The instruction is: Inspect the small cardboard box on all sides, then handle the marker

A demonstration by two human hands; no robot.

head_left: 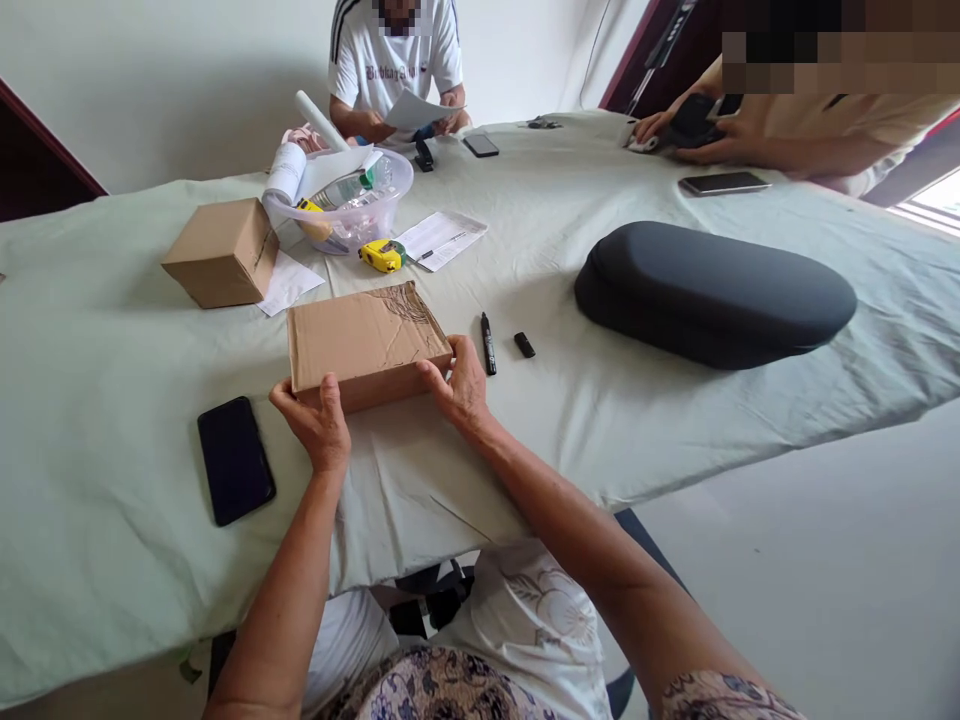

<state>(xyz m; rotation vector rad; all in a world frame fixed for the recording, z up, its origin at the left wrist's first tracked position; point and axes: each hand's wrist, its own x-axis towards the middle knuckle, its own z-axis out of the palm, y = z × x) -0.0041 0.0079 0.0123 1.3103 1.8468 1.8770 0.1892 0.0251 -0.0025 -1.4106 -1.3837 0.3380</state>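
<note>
A brown cardboard box [360,340] is between my two hands, low over the cloth-covered table. My left hand [319,420] grips its near left corner, thumb up along the front side. At the right end, my right hand [461,385] holds the box with the thumb on the near edge. Dark scribbled lines mark the top's far right corner. Just right of the box lie an uncapped black marker [488,345] and its loose cap [524,345]. A black phone [236,460] lies to the left of my left hand.
A second cardboard box [221,250] stands at the back left, beside a plastic basin [401,185] of papers and bottles. A yellow tape measure [382,256] and a printed sheet [454,238] lie nearby. A large dark case [712,295] occupies the right. Two people sit across the table.
</note>
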